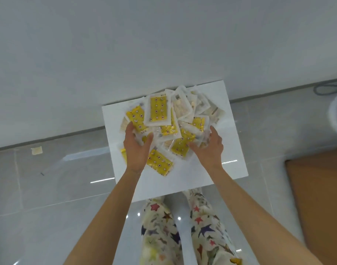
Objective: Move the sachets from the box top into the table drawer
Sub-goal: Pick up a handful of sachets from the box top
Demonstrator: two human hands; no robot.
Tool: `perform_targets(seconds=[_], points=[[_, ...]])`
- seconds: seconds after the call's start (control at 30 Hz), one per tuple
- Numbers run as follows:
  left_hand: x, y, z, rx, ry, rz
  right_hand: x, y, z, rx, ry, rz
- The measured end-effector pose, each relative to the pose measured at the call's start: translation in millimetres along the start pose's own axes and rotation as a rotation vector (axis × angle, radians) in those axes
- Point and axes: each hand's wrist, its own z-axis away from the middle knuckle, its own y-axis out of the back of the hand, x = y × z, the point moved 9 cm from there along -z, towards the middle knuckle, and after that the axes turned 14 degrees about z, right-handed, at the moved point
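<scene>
Box top (pixel 228 150) is seen on the floor by the wall; no drawer in view. Sachets (pixel 169 127) are piled on it, so almost everything is judged left to move. Pile is cupped from both sides: left hand (pixel 138 148) and right hand (pixel 208 148) half-curled, grasp not confirmed. One stray sachet (pixel 37 150) is left on the floor.
</scene>
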Motion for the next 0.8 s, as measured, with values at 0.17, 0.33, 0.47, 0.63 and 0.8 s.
perform_targets(seconds=[0.17, 0.33, 0.47, 0.63, 0.8], points=[[-1, 8, -33, 0.234, -0.010, -0.219, 2, -7, -23, 0.081, -0.053, -0.083], [-4, -4, -38, 0.385, 0.228, -0.295, 8, -4, -32, 0.077, -0.077, -0.068], [-6, -7, -44, 0.398, 0.260, -0.294, 15, 2, -27, 0.055, -0.090, -0.038], [-12, -4, -47, 0.271, 0.213, -0.247, 22, 6, -17, 0.013, -0.069, -0.228], [-3, -2, -28, 0.178, 0.128, 0.049, 29, 16, -3, 0.031, -0.112, -0.310]])
